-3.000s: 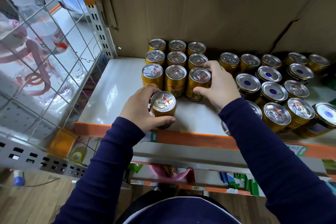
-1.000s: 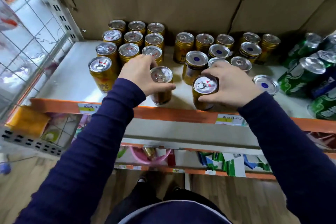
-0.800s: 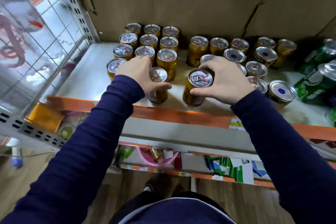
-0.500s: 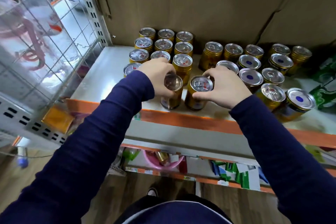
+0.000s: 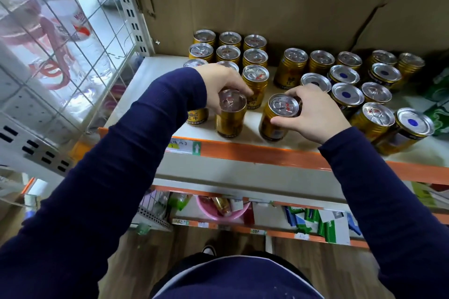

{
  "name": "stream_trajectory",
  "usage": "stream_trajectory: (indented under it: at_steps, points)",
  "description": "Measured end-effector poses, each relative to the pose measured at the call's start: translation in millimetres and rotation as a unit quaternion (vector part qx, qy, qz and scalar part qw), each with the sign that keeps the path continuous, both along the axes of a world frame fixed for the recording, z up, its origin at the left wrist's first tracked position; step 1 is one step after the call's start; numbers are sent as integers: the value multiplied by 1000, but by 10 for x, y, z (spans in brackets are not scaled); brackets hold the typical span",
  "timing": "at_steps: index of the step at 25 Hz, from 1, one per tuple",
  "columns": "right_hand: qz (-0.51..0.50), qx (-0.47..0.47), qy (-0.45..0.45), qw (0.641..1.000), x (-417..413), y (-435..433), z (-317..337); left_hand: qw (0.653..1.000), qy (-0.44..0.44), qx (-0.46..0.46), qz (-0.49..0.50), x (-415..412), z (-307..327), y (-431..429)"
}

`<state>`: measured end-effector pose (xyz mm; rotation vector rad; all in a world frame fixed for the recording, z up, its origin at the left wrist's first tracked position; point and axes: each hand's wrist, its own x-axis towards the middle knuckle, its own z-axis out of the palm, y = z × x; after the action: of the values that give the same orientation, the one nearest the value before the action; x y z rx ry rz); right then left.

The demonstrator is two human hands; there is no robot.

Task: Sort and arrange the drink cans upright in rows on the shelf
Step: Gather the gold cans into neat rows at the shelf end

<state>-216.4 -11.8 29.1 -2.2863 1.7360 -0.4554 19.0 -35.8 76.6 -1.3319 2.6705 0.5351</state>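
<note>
Gold cans [image 5: 228,53] stood in neat rows at the back left of the shelf [image 5: 145,85], the left grip [image 5: 218,87] held one can [image 5: 230,116] and the right grip [image 5: 313,114] held another can [image 5: 277,119] near the front edge, and a messy bunch [image 5: 345,77] on the right was not yet lined up.

The person wears a dark blue top [image 5: 230,281] with long sleeves, and the left sleeve [image 5: 121,153] and the right sleeve [image 5: 388,189] look just the same: soft, plain cloth with tiny knitted lines in it, a bit loose on the arm and snug at the wrist. Each sleeve ends at the wrist, so the left hand [image 5: 218,85] and the right hand [image 5: 313,114] are bare. Lower down, the front of the top has one thin pale line [image 5: 243,257] curving across it, and past it peeks the tip of a dark shoe [image 5: 209,249] with a white edge.
</note>
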Motion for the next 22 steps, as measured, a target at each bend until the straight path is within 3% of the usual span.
stream_trajectory:
  at_steps: [5,11,22]
  points:
    - [-4,2,-4,1000,4,12,7,986,-115,-99,72,-103,-117,38]
    - [-4,4,-10,1000,6,24,7,994,-90,-54,29,-32,-27,-11]
    - [-6,8,-17,1000,-3,28,9,984,-92,-125,87,-7,-83,-55]
